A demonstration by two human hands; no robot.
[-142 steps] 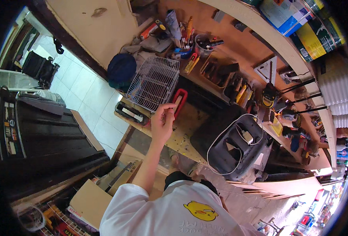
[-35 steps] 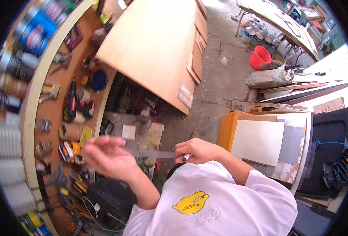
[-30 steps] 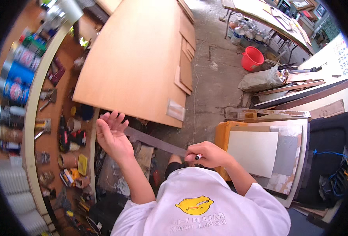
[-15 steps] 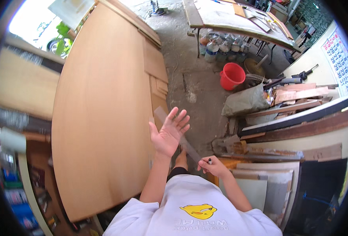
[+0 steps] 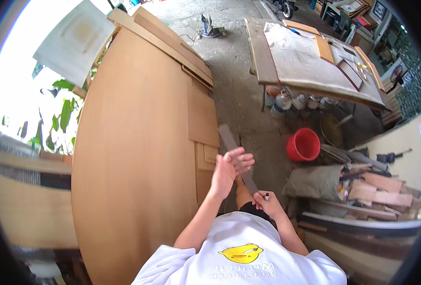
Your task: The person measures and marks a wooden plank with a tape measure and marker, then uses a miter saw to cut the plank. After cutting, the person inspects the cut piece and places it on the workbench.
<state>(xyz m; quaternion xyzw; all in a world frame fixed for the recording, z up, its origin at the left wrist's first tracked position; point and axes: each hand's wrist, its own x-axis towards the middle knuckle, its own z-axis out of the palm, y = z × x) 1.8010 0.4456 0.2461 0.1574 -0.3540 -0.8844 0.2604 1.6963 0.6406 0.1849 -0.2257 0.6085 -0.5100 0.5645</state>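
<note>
My right hand (image 5: 269, 204) is closed round the near end of a long, flat grey strip like a ruler (image 5: 229, 138). A dark marker pen (image 5: 267, 196) with a pale end also sticks up out of its grip. The strip slants away to the far left, over the floor. My left hand (image 5: 229, 172) is open and held up in front of the strip's middle, its fingers spread and smeared by motion. Nothing lies in the left palm. Whether that hand touches the strip I cannot tell. To the left stands a large light-wood panel (image 5: 134, 156), apart from both hands.
Smaller boards (image 5: 203, 116) lean along the panel's right edge. A red bucket (image 5: 303, 144) stands on the floor ahead right, near a stuffed sack (image 5: 315, 183) and wood offcuts (image 5: 377, 187). Beyond is a work table (image 5: 262, 61) with frames on it and large bottles (image 5: 282, 102) underneath.
The view has swung, showing more of the table and far floor. My left hand has turned from palm up-facing toward the right, closer to my right hand. My right hand keeps the strip and marker.
</note>
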